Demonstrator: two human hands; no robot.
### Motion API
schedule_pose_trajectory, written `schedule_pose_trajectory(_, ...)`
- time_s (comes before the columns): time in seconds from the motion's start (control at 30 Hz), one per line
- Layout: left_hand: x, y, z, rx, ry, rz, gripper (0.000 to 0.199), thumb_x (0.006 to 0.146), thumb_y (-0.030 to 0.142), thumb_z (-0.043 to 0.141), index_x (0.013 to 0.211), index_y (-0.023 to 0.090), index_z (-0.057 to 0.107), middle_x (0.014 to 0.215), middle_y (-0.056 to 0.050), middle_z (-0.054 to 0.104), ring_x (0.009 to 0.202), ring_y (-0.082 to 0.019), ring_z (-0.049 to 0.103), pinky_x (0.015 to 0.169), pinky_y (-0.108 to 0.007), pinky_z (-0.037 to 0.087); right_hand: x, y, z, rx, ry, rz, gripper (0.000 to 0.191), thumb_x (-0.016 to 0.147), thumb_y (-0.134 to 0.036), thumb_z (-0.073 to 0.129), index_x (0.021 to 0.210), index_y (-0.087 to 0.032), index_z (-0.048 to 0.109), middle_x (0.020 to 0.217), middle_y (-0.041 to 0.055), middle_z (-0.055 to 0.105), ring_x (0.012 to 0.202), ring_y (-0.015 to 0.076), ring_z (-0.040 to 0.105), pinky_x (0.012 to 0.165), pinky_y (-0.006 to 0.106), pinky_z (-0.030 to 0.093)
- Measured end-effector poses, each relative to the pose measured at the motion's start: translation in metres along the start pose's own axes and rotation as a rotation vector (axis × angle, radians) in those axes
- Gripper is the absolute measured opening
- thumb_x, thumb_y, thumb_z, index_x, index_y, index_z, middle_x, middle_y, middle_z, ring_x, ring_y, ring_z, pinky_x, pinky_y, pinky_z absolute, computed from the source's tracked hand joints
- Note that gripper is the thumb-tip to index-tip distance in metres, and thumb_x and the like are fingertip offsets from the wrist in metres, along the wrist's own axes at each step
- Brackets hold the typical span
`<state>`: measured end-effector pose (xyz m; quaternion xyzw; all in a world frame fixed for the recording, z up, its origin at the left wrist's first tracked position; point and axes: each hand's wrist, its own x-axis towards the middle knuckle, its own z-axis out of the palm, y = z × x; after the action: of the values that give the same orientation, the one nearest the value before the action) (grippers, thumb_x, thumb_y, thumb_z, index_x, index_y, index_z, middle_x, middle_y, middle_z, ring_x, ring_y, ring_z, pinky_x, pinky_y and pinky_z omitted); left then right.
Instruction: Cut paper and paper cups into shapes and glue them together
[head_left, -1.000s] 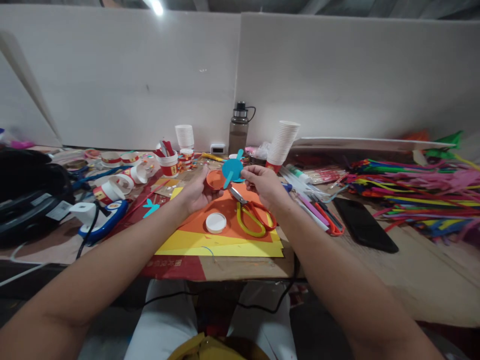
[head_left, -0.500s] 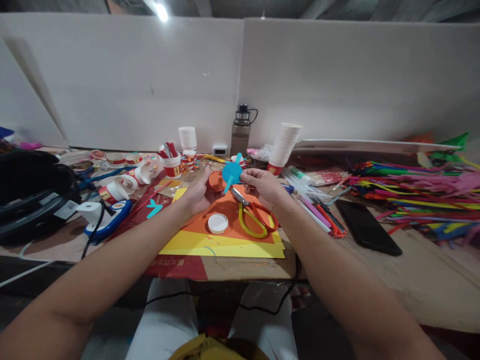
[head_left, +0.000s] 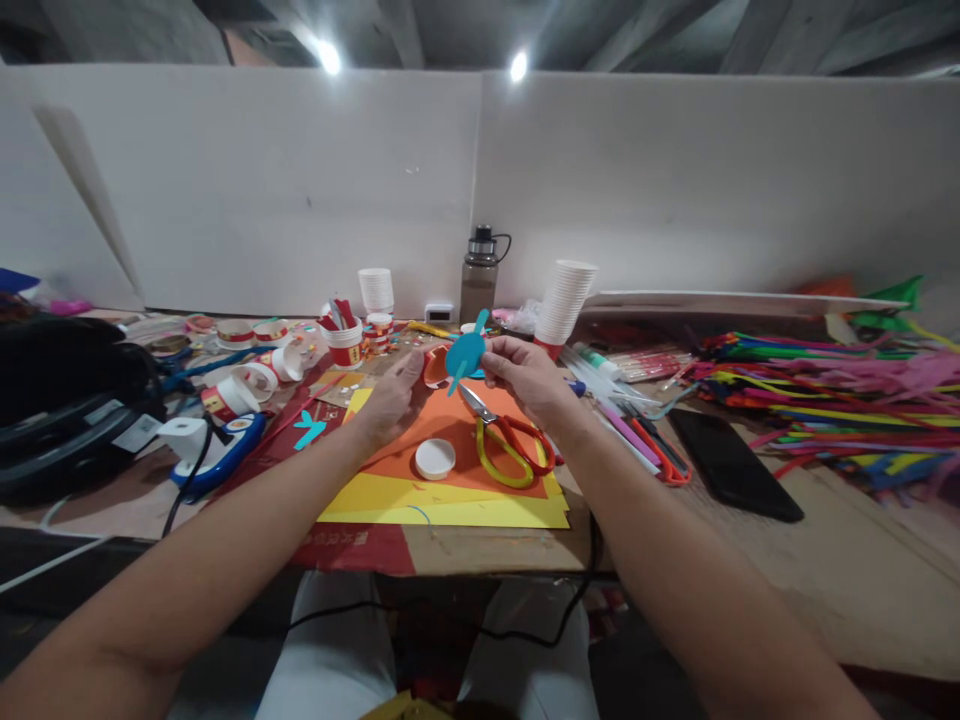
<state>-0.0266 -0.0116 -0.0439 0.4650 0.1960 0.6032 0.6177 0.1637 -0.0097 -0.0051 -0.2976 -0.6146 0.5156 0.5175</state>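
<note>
Between the finger and thumb of my right hand (head_left: 523, 372) is a blue paper disc (head_left: 466, 355) with narrow strips sticking out above and below. My left hand (head_left: 395, 393) is closed on a small red-and-orange paper cup piece (head_left: 435, 367), just left of the disc. The disc partly covers the cup piece, so I cannot tell whether they touch. Below the hands, scissors (head_left: 506, 440) with red and yellow handles lie on orange paper (head_left: 397, 450). Beside them is a round white lid-like piece (head_left: 435, 459). A blue paper cut-out (head_left: 308, 430) lies left of my left forearm.
Yellow sheets (head_left: 480, 508) lie under the orange paper. A bottle (head_left: 478, 275) and stacked paper cups (head_left: 566, 300) stand behind. Markers (head_left: 630, 435), a phone (head_left: 735, 465) and colourful pipe cleaners (head_left: 817, 400) are at right. A blue-and-white power strip (head_left: 217, 455) and cut cup rings (head_left: 229, 397) sit left.
The cup piece in my left hand has turned, showing less of its round orange face. My right hand keeps its hold on the blue disc. The view has tilted slightly upward.
</note>
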Motion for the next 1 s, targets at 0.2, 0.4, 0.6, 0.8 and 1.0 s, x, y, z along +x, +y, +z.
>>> schedule_pose_trajectory(0.2,-0.003,0.000,0.005,-0.033,0.081,-0.075,0.030,0.088,0.045,0.063,0.091,0.016,0.071,0.089,-0.003,0.074,0.084,-0.013,0.067,0.080,-0.024,0.052,-0.004,-0.002,0.005,-0.276,-0.002,-0.008,0.019,0.071,-0.035,0.072,0.074,-0.018,0.065,0.068,-0.0023,0.060,0.062,0.0100,0.048,0.061,0.025,0.039)
schedule_pose_trajectory(0.4,-0.005,0.000,0.008,-0.032,0.094,-0.114,0.031,0.091,0.042,0.059,0.092,0.014,0.070,0.089,-0.004,0.073,0.084,-0.012,0.066,0.083,-0.023,0.051,-0.006,-0.001,0.010,-0.400,0.025,-0.042,0.013,0.074,-0.031,0.066,0.070,-0.018,0.063,0.066,-0.0025,0.059,0.063,0.0112,0.049,0.063,0.026,0.038)
schedule_pose_trajectory(0.6,-0.004,0.000,0.006,-0.012,0.081,-0.120,0.031,0.090,0.042,0.061,0.098,0.014,0.071,0.094,-0.006,0.074,0.086,-0.015,0.068,0.084,-0.025,0.052,-0.010,0.001,0.012,-0.450,0.063,-0.094,0.008,0.076,-0.027,0.063,0.075,-0.019,0.064,0.068,-0.0022,0.062,0.063,0.0118,0.051,0.065,0.026,0.040)
schedule_pose_trajectory(0.8,-0.006,-0.002,0.005,0.048,0.022,-0.096,0.036,0.087,0.046,0.064,0.100,0.013,0.072,0.097,-0.008,0.073,0.088,-0.017,0.067,0.081,-0.027,0.053,-0.009,0.006,0.011,-0.497,0.109,-0.121,0.007,0.078,-0.026,0.062,0.078,-0.019,0.065,0.074,-0.0005,0.066,0.069,0.0137,0.056,0.068,0.027,0.043)
schedule_pose_trajectory(1.0,-0.005,-0.006,0.001,0.089,-0.063,-0.079,0.038,0.085,0.044,0.067,0.108,0.015,0.071,0.104,-0.009,0.073,0.095,-0.020,0.067,0.083,-0.029,0.054,-0.009,0.007,0.008,-0.539,0.127,-0.124,0.008,0.079,-0.026,0.062,0.077,-0.020,0.066,0.075,0.0003,0.067,0.070,0.0143,0.056,0.069,0.028,0.042)
